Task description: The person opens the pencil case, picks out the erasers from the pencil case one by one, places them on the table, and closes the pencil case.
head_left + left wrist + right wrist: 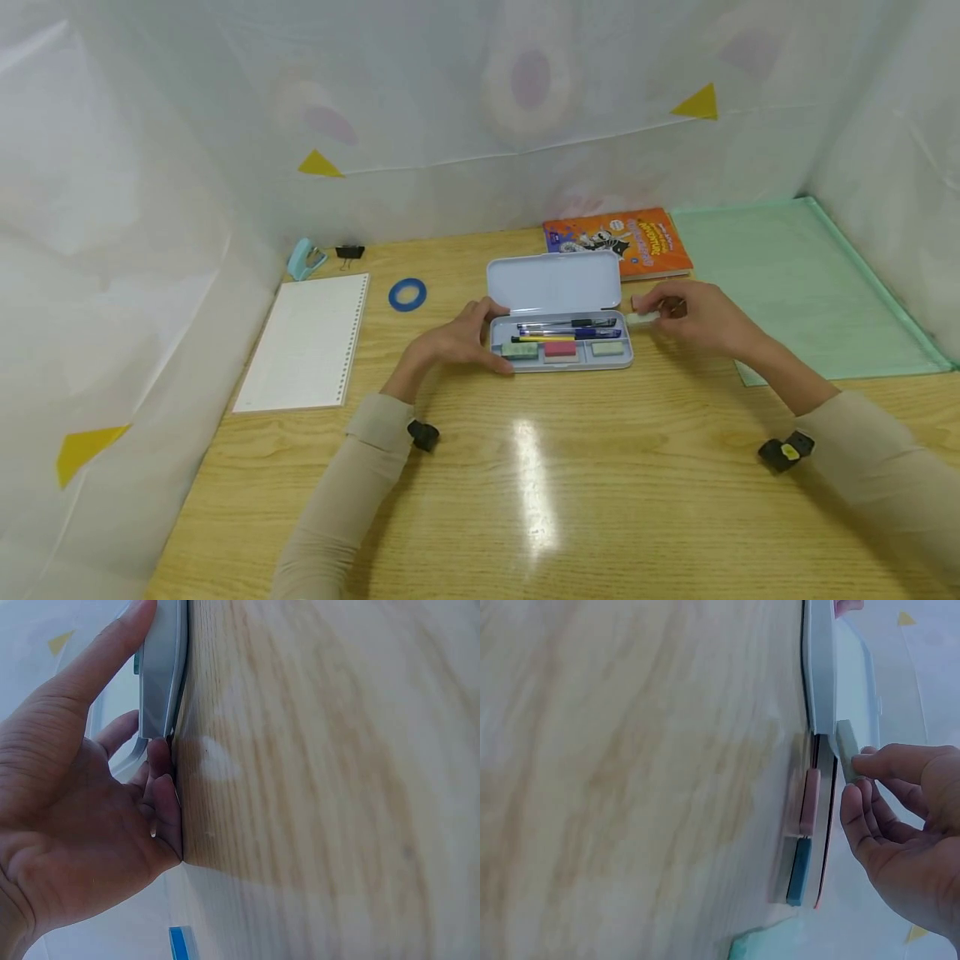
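A wooden table (570, 492) is seen with a green mat (795, 283) at its far right and a spiral notebook (307, 342) at its left. An orange book (622, 242) lies behind an open pencil case (558, 321), whose long axis runs left to right, with the lid (555, 282) laid back away from the person. The case's left end is gripped by the left hand (457, 337), thumb on the near rim. Pens (570, 329) lie lengthwise inside, above three erasers (561, 349). A pale eraser (642, 317), pointing left toward the case's right end, is pinched by the right hand (697, 317). A blue tape roll (407, 294) lies near the notebook.
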`<state>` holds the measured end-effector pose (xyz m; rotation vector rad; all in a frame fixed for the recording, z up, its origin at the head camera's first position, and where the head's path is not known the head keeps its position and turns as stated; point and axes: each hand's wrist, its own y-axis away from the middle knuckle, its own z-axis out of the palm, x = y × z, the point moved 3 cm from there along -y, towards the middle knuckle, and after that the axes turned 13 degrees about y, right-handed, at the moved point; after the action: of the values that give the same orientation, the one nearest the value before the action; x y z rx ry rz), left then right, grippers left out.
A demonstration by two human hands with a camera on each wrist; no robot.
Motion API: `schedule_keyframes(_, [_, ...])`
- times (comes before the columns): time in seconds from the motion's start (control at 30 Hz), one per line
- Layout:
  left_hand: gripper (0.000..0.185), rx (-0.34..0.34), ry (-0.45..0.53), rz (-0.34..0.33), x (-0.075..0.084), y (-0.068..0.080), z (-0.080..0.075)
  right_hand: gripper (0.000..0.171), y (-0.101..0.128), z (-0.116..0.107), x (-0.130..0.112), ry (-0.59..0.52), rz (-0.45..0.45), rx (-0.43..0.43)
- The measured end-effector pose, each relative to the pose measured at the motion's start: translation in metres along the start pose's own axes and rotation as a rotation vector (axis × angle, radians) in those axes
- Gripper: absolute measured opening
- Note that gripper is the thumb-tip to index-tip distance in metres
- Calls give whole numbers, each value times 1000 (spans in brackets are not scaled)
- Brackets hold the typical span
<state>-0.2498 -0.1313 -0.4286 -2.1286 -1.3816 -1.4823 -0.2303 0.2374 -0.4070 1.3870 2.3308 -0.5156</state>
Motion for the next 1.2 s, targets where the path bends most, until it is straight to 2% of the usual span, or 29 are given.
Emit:
schedule_keyframes(0.33, [95,0,-2,3,-2,0,1,20,-2,3,14,75,93,-41])
schedule_keyframes(0.53, [94,5,5,-1,0,1,1,18,-3,0,12,78,80,-25])
schedule_keyframes(0.77, [94,9,7,-7,1,3,1,24,-2,0,-3,-3,-18,-7])
schedule_keyframes(0.9, [93,12,8,-2,1,2,1,26,-2,5,-15,-2,-88,-18])
schedule_keyframes(1.2, [93,11,-3,2,1,1,1,25,0,20,-40,40,-184,-78])
